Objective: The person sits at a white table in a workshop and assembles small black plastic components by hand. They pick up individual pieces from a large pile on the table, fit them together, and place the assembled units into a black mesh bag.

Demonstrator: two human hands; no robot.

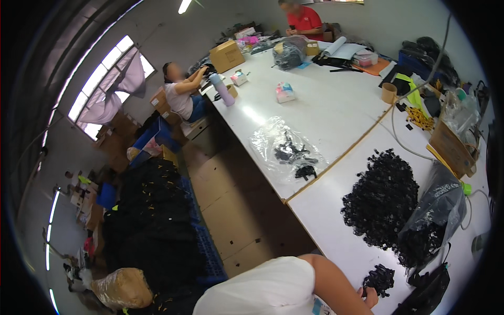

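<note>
My left arm, in a white short sleeve, bends in from the lower edge. At its end my left hand (371, 298) is at the near edge of a small pile of black plastic pieces (379, 280). Its fingers are curled together around something dark that I cannot make out, and part of the hand is cut off by the frame. My right hand is out of sight. Beyond the small pile spreads a much larger heap of black plastic pieces (382, 197). A grey plastic bag (437, 202) with more black pieces lies against that heap.
A clear bag (273, 142) with black parts lies on the white table (336, 115). Also there are a tissue box (285, 93), a purple bottle (221, 90) and a tape roll (389, 93). Two people sit farther off. Black material (152, 220) is heaped left of the aisle.
</note>
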